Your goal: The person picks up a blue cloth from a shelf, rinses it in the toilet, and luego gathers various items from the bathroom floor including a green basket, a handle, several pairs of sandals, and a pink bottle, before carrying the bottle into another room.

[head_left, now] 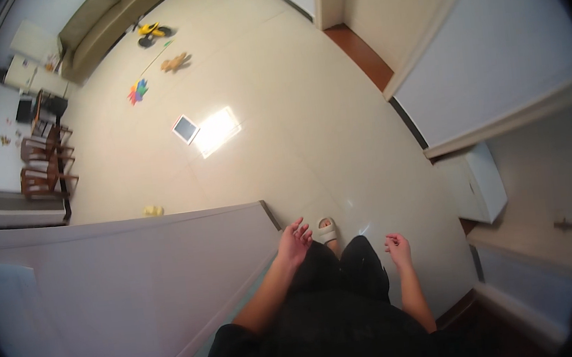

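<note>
My left hand (296, 241) hangs in the air beside the end of a pale wall, its fingers apart and nothing in them. Off to the right, my right hand (398, 246) is raised at about waist height with loosely bent fingers, and I see no object in it. Below the hands are my dark trousers and one foot in a cream slipper (326, 229). Further ahead on the tiled floor (273, 124) lies a flat, white-framed rectangle with a grey face (186, 129), beside a bright light reflection.
Beyond lie a brown plush toy (175, 62), a rainbow pinwheel (137, 92) and a yellow ride-on toy (153, 31) near a sofa (100, 32). A small yellow thing (154, 210) sits by the left wall (135, 264). Wooden chairs (45, 179) line the far left; doorways and a white cabinet (471, 183) stand right.
</note>
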A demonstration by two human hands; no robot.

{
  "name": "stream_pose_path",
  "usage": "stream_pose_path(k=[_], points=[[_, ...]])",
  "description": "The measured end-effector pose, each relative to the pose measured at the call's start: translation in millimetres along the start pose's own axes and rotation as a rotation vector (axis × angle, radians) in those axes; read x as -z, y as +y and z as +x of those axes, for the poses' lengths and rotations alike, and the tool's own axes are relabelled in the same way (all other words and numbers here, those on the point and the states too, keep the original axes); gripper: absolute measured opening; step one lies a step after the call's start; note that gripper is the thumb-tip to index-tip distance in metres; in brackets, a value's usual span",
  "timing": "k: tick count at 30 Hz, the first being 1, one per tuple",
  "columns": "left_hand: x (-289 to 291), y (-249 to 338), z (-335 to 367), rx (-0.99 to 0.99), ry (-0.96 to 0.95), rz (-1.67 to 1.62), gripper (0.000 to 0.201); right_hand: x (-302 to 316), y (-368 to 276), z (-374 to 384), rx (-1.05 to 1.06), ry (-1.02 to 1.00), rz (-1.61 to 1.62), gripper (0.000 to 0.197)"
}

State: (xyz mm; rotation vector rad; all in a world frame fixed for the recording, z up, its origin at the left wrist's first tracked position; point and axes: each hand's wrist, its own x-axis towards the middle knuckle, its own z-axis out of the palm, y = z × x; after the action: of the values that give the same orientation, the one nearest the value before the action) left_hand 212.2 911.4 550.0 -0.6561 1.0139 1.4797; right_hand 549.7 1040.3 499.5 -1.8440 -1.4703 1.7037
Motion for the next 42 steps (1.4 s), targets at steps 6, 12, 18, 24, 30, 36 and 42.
stream_pose_path(k=[6, 12, 18, 24, 30, 36, 42], points=[[-61.8, 58.8, 26.4, -0.147, 0.067, -0.064, 0.039, 34.0, -73.2, 109.1, -0.064, -0.038, -0.054, 0.015], [-84.3, 118.1, 61.7, -0.3, 0.199, -0.264, 0.04, 23.6, -153.3, 227.7, -0.047, -0.131, -0.167, 0.018], [-100.4, 147.6, 60.8, -0.442, 0.322, -0.532, 0.04, -45.2, -285.5, 336.0, 0.044, -0.4, -0.293, 0.02], [-101.7, 184.6, 57.6, -0.547, 0.412, -0.76, 0.039, -177.5, -397.8, 373.7, 0.152, -0.656, -0.442, 0.02], [-77.7, 252.8, 87.7, -0.583, 0.427, -0.972, 0.031, -319.9, -467.8, 388.6, 0.277, -0.838, -0.577, 0.021], [-55.5, 358.7, 113.0, -0.654, 0.352, -1.032, 0.031, -430.8, -536.9, 405.5, 0.309, -0.905, -0.748, 0.021], [-32.9, 463.6, 110.5, -0.726, 0.344, -1.114, 0.032, -540.8, -602.1, 423.0, 0.336, -0.919, -0.852, 0.022]])
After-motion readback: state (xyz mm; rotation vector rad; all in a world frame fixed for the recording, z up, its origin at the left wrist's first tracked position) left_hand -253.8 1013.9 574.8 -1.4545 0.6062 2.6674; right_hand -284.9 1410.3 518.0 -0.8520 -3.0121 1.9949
